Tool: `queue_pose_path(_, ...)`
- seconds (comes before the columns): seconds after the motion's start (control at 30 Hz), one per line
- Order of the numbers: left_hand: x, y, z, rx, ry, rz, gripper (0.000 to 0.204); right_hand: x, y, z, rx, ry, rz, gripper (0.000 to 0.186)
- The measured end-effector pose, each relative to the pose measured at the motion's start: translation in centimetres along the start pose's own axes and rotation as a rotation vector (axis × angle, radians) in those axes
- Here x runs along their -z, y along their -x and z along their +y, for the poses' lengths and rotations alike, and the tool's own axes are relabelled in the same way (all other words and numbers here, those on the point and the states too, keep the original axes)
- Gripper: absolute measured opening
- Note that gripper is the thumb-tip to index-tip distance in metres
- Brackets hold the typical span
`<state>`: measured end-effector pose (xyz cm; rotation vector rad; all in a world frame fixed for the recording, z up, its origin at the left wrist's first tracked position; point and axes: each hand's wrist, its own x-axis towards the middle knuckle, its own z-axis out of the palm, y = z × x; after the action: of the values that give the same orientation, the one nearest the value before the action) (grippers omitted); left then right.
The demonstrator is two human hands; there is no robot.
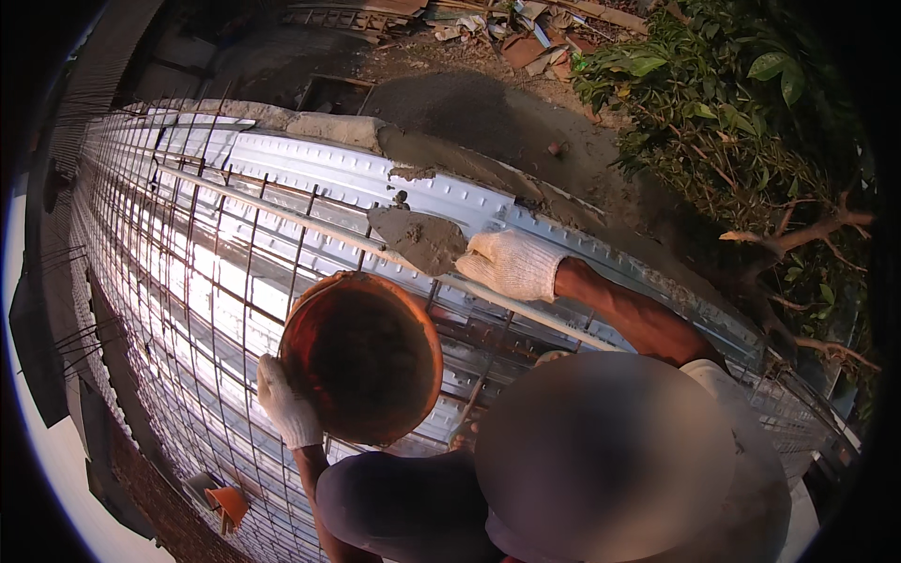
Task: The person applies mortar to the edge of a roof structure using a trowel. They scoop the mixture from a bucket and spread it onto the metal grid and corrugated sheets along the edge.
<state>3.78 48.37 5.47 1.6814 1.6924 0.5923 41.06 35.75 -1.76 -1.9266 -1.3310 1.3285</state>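
Observation:
My left hand [287, 403], in a white knit glove, is closed on the left rim of an orange-red bucket [432, 328]. The bucket tilts so that its dark, shaded inside shows; how much it holds is hard to make out. Farther out to the right, my gloved right hand [514, 266] is closed round the handle of a trowel [419, 240]. The handle is hidden in the glove. Wet grey mortar covers the blade, which points left above the pale pipe [310, 221]. A few mortar lumps [402, 199] show just beyond its tip.
A steel rebar grid [221, 267] spans shiny ribbed metal decking [319, 174]. Mortar lies along the far concrete edge [441, 155], with ground below. Leafy branches [713, 103] crowd the right. A small orange container [230, 504] sits lower left. My dark-clothed knee [404, 502] is near the bucket.

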Motion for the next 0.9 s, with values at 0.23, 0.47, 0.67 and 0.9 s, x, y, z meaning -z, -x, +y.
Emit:
queue_pose_path(0.23, -0.7, 0.3, 0.5, -0.083, -0.001, -0.04, 0.045, -7.2, 10.9, 0.0, 0.265, -0.042, 0.141, 0.023)
queue_pose_path(0.47, -2.0, 1.8, 2.1, -0.155, -0.099, -0.031, 0.048, -8.4, 10.7, -1.5, 0.314, 0.41, 0.14, 0.016)
queue_pose_path(0.67, -2.2, 2.9, 2.4, -0.601, -0.545, 0.001, 0.018, -8.1, 7.3, -4.0, 0.416, 0.757, 0.314, 0.015)
queue_pose_path(0.9, -1.7, 4.2, 0.3, -0.357, -0.247, -0.02, 0.021, -12.2, 6.6, -4.8, 0.344, 0.963, 0.237, 0.023)
